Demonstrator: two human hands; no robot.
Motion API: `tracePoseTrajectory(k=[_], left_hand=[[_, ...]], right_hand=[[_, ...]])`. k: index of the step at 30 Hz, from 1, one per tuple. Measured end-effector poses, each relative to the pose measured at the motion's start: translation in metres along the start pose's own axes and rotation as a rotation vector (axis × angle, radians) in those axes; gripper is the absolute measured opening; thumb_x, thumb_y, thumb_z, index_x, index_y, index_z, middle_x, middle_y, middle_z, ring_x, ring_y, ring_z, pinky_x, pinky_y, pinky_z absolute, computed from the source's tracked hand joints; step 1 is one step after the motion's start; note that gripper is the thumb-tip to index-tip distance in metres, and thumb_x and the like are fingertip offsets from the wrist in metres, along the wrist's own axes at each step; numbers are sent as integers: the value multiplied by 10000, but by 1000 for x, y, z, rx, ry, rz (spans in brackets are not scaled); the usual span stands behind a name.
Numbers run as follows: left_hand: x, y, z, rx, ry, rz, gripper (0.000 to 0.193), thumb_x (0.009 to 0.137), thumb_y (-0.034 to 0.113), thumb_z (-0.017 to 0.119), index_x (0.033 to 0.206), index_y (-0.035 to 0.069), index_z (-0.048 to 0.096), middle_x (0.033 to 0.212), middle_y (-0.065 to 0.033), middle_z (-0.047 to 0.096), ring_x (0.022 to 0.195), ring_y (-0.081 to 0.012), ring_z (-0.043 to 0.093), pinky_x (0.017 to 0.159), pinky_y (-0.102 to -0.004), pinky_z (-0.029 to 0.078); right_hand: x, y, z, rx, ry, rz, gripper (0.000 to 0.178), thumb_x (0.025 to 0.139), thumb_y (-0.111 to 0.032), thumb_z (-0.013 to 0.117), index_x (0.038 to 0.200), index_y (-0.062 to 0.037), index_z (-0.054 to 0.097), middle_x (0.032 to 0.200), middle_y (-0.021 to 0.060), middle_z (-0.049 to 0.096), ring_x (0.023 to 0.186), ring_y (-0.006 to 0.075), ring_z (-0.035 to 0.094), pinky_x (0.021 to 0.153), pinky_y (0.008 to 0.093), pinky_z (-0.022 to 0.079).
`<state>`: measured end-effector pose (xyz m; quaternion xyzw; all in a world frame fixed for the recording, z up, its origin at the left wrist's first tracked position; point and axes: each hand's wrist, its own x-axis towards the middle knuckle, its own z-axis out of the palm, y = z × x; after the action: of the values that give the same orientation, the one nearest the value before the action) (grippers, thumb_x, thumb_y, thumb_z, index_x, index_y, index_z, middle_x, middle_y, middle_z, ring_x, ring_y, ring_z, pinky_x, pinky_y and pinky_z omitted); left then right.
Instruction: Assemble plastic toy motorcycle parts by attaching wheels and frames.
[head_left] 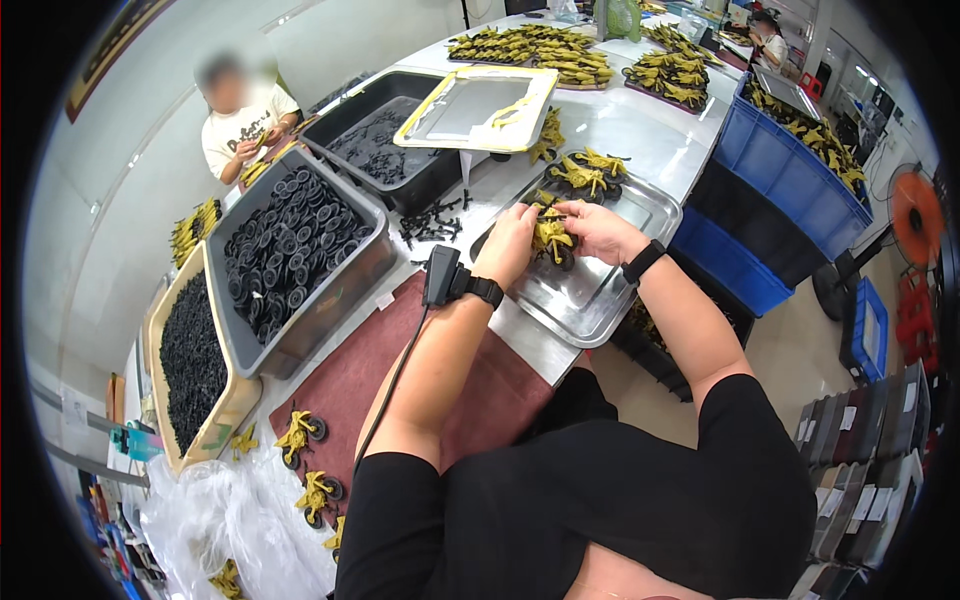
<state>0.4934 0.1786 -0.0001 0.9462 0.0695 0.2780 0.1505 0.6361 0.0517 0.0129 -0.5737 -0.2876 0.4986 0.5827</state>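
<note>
My left hand [508,245] and my right hand [600,235] are closed on a yellow toy motorcycle [552,236] with black wheels, fingertips on both sides of it. It is held over the left part of a shiny metal tray [585,315]. Beyond my fingers, more yellow toy motorcycles [590,172] lie at the tray's far end. Part of the held toy is hidden by my fingers. A black band sits on each of my wrists, and the left one carries a black device with a cable.
Left stand a grey bin of black wheels [290,245] and a cream bin of small black parts [192,350]. Loose black parts [430,224] lie beside a black tub [385,185]. A maroon cloth [490,375] covers the near table. Blue crates [790,165] stand right; a person [245,125] sits across.
</note>
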Motion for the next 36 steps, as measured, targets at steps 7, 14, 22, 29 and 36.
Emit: tracePoseTrajectory(k=[7, 14, 22, 29, 36], left_hand=[[-9, -12, -5, 216, 32, -65, 306, 806, 24, 521, 1111, 24, 539, 1120, -127, 550, 1049, -314, 537, 873, -418, 455], [-7, 4, -17, 318, -172, -173, 424, 745, 51, 617, 1159, 109, 545, 1134, -154, 508, 1010, -347, 535, 811, -424, 483], [-9, -6, -7, 436, 204, -225, 283, 812, 53, 526, 1094, 52, 548, 1162, -226, 478, 932, -351, 543, 733, -418, 510], [-8, 12, 6, 334, -84, -499, 223, 777, 58, 577, 983, -21, 545, 1040, -203, 558, 888, -334, 586, 735, -406, 512], [-4, -4, 14, 0, 6, -318, 162, 750, -59, 503, 888, -97, 577, 1001, -293, 548, 921, -423, 574, 829, -435, 479]], right_hand=[[30, -18, -21, -110, 321, -175, 394, 899, -97, 560, 1251, 38, 446, 1033, 79, 603, 851, 168, 618, 702, 349, 537], [63, -14, -45, -1010, 604, -186, 439, 813, -293, 655, 1061, 64, 587, 973, 255, 640, 939, 347, 626, 783, 408, 499], [22, -10, -1, -1268, 535, -489, 527, 753, -269, 738, 1147, 0, 514, 1090, 269, 509, 986, 435, 551, 839, 429, 486], [20, 11, 9, -1390, 531, -506, 307, 739, -75, 674, 1027, -18, 581, 1067, 233, 473, 948, 420, 535, 804, 444, 492], [25, 17, -8, -1312, 524, -582, 314, 803, -12, 498, 1096, -47, 603, 1053, 225, 495, 944, 393, 521, 850, 417, 456]])
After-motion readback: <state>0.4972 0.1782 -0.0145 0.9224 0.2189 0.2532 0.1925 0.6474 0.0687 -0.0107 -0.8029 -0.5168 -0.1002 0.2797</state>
